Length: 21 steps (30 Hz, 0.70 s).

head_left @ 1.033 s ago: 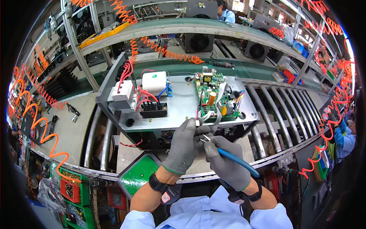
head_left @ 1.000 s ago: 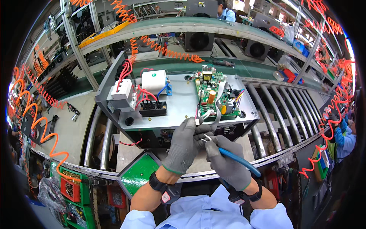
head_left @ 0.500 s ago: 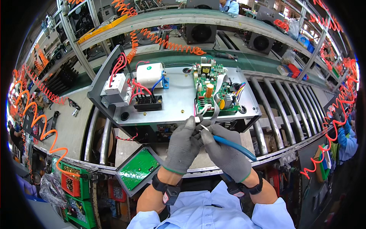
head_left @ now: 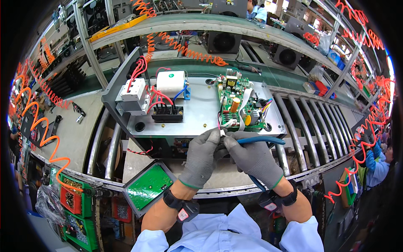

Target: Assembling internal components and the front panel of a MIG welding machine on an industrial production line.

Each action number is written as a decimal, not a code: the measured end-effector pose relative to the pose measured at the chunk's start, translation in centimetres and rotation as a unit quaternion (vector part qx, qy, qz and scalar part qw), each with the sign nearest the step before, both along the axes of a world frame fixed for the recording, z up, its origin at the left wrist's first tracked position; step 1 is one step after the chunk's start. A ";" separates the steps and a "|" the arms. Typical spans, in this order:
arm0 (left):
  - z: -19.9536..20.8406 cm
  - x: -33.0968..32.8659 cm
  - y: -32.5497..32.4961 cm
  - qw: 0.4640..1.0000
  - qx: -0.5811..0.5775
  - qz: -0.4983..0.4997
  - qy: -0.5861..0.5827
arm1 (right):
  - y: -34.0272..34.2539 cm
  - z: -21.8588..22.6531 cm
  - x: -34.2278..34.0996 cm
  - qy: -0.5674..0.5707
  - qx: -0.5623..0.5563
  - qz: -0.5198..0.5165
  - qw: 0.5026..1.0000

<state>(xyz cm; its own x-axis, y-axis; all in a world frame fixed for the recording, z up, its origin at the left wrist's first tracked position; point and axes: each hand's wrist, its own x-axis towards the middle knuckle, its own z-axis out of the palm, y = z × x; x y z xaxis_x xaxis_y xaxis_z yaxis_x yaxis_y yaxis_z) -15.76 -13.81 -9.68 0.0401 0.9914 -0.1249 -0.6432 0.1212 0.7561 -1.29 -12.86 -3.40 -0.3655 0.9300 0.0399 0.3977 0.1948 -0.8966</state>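
Seemingly wire work — left hand (head_left: 202, 156) pinching a white plug (head_left: 223, 132), right hand (head_left: 254, 158) gripping a blue-handled tool (head_left: 264, 139); the next move likely calls for careful aim.

Far side: a long raised shelf (head_left: 197, 24) with a yellow tray (head_left: 119, 27) at its left end, dark units with round fans (head_left: 224, 42) beneath, and a person in light blue (head_left: 257, 15) beyond. Right: metal conveyor rollers (head_left: 306, 129) and another person's blue sleeve (head_left: 378, 168). Near left: a red bin (head_left: 70, 200) of small fasteners beside crumpled clear plastic (head_left: 48, 200).
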 end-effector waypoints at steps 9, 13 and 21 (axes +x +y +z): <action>-0.7 -1.4 0.7 0.997 0.018 -0.069 0.011 | -0.1 -0.6 -0.4 -0.025 0.056 -0.005 0.998; -0.5 -1.3 0.7 0.997 0.019 -0.071 0.032 | -0.2 -0.8 -0.6 0.001 0.043 -0.021 0.999; -0.6 -1.0 0.7 0.999 0.016 -0.046 -0.003 | -0.3 -0.8 -0.4 -0.014 0.082 -0.021 0.996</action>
